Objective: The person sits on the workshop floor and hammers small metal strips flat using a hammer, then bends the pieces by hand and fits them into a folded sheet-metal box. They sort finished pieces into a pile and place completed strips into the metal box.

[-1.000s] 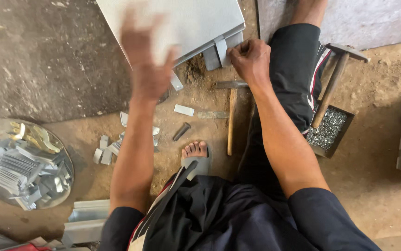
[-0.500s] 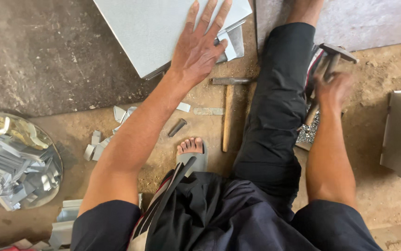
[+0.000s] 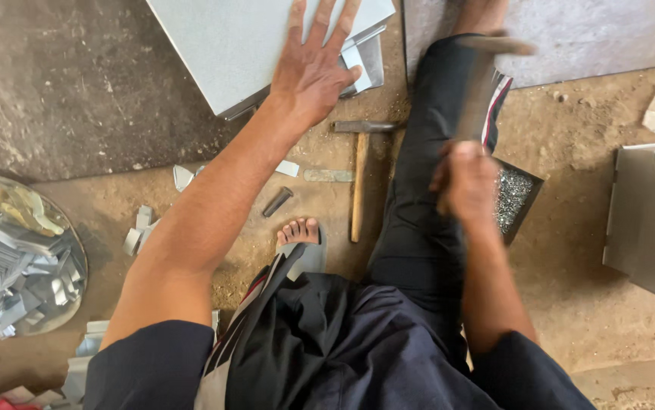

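My left hand (image 3: 314,67) lies flat, fingers spread, on a grey sheet-metal panel (image 3: 228,45) at the top of the head view. Folded metal pieces stick out under the panel's right corner, beside my thumb. My right hand (image 3: 464,182) is closed around the wooden handle of a hammer (image 3: 487,68), which is motion-blurred; its head points up above my outstretched leg. A second hammer (image 3: 359,182) lies on the dirt between my two arms.
A dark square tray of small metal bits (image 3: 516,199) sits right of my leg. A round pan of cut metal strips (image 3: 8,258) is at the left. Folded sheet-metal parts (image 3: 646,220) lie at the right; scraps (image 3: 139,228) and a short punch (image 3: 276,202) lie near my bare foot (image 3: 299,231).
My left hand moved up and settled flat on the panel. My right hand left the panel's corner, took the hammer lying at the right, and lifted it over my leg.
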`<state>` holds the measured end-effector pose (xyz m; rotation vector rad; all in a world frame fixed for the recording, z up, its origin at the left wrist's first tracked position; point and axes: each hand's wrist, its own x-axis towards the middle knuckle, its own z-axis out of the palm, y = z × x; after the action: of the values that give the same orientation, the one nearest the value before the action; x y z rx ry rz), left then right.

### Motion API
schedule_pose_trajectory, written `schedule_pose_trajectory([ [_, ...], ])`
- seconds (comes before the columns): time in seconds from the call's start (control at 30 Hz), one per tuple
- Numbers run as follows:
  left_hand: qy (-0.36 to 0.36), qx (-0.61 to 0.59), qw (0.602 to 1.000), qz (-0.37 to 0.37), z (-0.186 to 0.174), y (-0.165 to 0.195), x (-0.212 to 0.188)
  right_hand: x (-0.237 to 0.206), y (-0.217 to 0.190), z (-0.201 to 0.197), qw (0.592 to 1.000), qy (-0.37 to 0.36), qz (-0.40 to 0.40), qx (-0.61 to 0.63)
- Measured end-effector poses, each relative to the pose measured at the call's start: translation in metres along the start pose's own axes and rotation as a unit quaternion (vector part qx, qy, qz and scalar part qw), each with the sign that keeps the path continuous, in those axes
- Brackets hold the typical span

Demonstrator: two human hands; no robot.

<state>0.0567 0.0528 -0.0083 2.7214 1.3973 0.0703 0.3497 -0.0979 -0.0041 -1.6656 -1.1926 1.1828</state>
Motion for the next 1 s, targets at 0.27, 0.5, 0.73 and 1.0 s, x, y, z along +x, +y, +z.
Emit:
schedule_pose_trajectory([
  [0.27,-0.018,0.000,0.999,-0.034,-0.010,0.006,-0.001,0.019,-0.008,0.093,0.994,-0.033,-0.107,-0.001],
  [0.5,0.015,-0.004,0.999,-0.044,-0.001,0.002,-0.001,0.031,0.006,0.098,0.975,-0.042,-0.191,-0.108],
  [0.73,-0.056,0.020,0.997,-0.051,0.003,0.002,0.002,0.031,0.008,0.097,0.958,-0.050,-0.220,-0.178],
  [1.0,-0.043,0.024,0.998,-0.044,0.010,0.000,-0.002,0.030,0.008,0.096,0.962,-0.045,-0.216,-0.160],
])
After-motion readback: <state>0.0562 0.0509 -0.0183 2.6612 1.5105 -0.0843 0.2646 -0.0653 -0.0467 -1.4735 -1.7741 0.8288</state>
